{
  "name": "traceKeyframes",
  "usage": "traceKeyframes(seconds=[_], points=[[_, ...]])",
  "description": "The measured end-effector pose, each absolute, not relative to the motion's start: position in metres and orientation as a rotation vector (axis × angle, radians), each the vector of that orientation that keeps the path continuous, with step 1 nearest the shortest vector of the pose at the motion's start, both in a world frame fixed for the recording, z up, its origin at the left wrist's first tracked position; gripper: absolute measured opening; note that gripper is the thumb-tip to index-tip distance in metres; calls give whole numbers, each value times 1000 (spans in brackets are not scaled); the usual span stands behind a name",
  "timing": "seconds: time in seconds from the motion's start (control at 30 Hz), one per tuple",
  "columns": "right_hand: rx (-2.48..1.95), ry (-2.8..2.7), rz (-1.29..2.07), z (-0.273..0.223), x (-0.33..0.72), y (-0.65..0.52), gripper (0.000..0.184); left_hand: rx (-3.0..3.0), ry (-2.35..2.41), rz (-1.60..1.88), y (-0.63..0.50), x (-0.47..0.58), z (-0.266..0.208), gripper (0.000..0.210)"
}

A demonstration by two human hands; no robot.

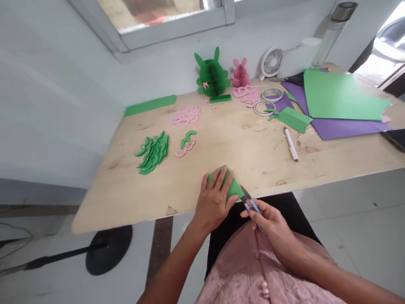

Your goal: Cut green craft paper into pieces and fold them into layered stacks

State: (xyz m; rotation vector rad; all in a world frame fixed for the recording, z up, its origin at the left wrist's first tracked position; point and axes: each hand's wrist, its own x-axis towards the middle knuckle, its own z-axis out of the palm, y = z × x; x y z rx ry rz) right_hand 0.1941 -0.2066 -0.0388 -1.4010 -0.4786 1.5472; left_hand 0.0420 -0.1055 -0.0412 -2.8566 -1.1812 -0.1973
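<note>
A folded piece of green paper (233,188) lies near the table's front edge. My left hand (215,196) holds it down, fingers spread across its top and thumb along its near edge. In my right hand (268,219) is a pair of scissors (253,205) with blue handles. Their blades are parted at the paper's right corner; whether they touch it I cannot tell. Beyond my left hand lie a wavy green strip (189,137) and a wavy pink strip (185,149). A pile of green paper cutouts (154,153) is farther left.
Pink cutouts (186,115) lie toward the back. Against the wall stand a green paper figure (213,76), a smaller pink one (240,75) and a small fan (271,62). Rightward are tape rolls (264,108), a white marker (291,144), green sheets (341,97) and purple sheets (341,128).
</note>
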Motion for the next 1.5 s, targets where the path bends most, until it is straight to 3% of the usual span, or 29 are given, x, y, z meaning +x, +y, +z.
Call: traceKeyframes(seconds=[0.4,0.77,1.5], points=[[-1445,-449,1569,-37,193,-206,39,-2860,-1183,-186,-105,42,-42,56],[-1446,-485,1597,-34,190,-208,26,-2867,-1182,-175,-104,42,-39,57],[-1393,-441,1594,-29,189,-209,29,-2858,-1098,-141,-102,41,-42,55]])
